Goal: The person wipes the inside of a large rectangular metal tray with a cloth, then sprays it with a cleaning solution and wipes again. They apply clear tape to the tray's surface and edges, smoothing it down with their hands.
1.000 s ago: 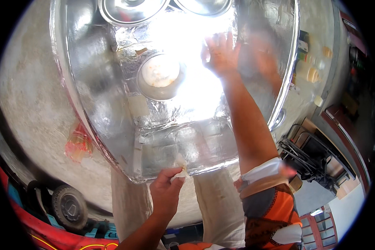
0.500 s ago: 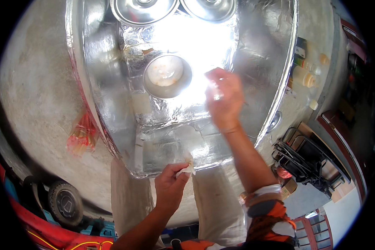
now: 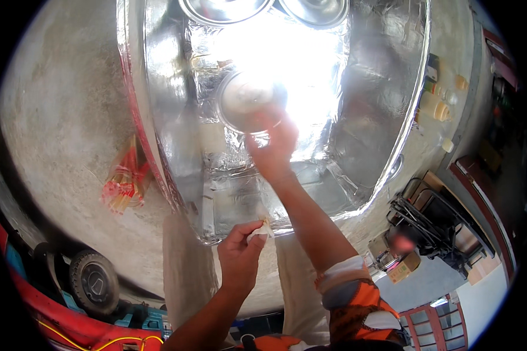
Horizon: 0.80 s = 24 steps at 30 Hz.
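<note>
My left hand (image 3: 240,249) pinches a small white crumpled piece, like tissue (image 3: 262,232), at the near rim of a foil-lined box (image 3: 386,88). Something tan shows at the top of that piece. My right hand (image 3: 273,143) reaches over the box floor, at the near right edge of a round metal pot (image 3: 221,104). Motion blurs its fingers, so I cannot see whether they hold anything or touch the pot. Pale contents (image 3: 247,93) show inside the pot, partly washed out by glare.
Two round metal lids or covered pots (image 3: 227,10) stand at the far end of the box. A red and clear plastic bag (image 3: 125,181) lies on the floor at left, above a wheel (image 3: 93,282). Bottles (image 3: 433,106) and folded black chairs (image 3: 421,225) are at right.
My right hand has moved left, from beside the pot to its near right edge. My left hand keeps its pinch on the white piece. The whole view has shifted slightly.
</note>
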Tool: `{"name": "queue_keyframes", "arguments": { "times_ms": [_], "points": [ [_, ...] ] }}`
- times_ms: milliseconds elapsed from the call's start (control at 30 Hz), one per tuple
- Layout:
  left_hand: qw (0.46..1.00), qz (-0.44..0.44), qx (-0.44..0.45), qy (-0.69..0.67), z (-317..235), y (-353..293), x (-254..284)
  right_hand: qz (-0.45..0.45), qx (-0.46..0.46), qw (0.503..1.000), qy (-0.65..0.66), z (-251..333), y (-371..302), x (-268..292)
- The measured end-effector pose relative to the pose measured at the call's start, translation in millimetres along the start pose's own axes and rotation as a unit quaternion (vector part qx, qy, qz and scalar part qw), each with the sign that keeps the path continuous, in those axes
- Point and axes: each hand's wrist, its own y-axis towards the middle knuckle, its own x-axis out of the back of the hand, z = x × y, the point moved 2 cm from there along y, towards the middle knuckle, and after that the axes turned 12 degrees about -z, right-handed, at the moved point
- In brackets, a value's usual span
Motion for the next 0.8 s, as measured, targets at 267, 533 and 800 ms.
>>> {"name": "queue_keyframes", "arguments": {
  "times_ms": [267,533,800],
  "points": [
    [1.000,-0.016,0.000,-0.010,-2.1,-2.0,-4.5,0.082,-0.568,0.724,0.383,-65.1,5.2,-0.5],
    [1.000,-0.013,0.022,0.002,4.3,-1.4,-6.5,0.080,-0.564,0.654,0.498,-61.0,2.4,-3.4],
    [0.995,-0.050,-0.003,0.086,16.3,3.1,-17.8,0.037,-0.554,0.605,0.571,-36.0,-2.7,108.7]
  ]
}}
